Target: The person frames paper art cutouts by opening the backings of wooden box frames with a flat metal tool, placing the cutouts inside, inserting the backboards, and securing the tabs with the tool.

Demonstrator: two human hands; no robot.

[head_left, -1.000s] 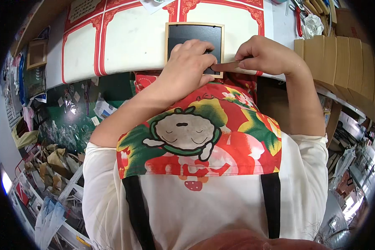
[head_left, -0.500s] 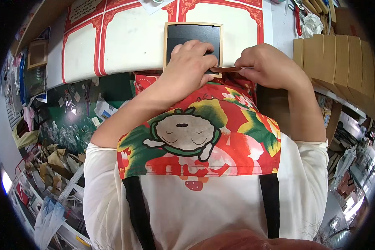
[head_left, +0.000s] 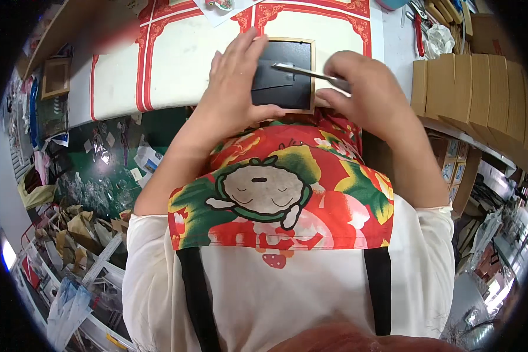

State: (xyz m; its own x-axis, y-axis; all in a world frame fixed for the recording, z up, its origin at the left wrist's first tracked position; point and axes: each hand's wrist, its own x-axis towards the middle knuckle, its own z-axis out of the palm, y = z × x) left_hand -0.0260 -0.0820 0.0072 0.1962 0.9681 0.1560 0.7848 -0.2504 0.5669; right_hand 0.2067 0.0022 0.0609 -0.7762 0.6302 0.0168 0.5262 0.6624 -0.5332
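A small picture frame [head_left: 312, 70] with a light wooden rim lies on the table, its black back board [head_left: 293, 50] facing up. A dark stand flap [head_left: 273, 79] shows on the board. My left hand [head_left: 232, 79] rests along the frame's left side, fingers stretched out and thumb by the near edge. My right hand [head_left: 369, 85], at the right side, grips a slim metal tool [head_left: 308, 73] between thumb and fingers. The tool's tip points left over the flap; I cannot tell if it touches. Its exact kind is unclear.
A cream table covering [head_left: 179, 64] with red borders lies under the frame. Stacked brown boards [head_left: 472, 94] stand at the right, below red-handled pliers [head_left: 418, 32] and crumpled white wrapping [head_left: 439, 38]. A blurred reddish patch [head_left: 120, 38] shows at upper left. Bags and clutter fill the lower left.
My left hand has moved left off the board, its fingers straightening. My right hand has lifted the tool from the near right corner, its tip now over the flap.
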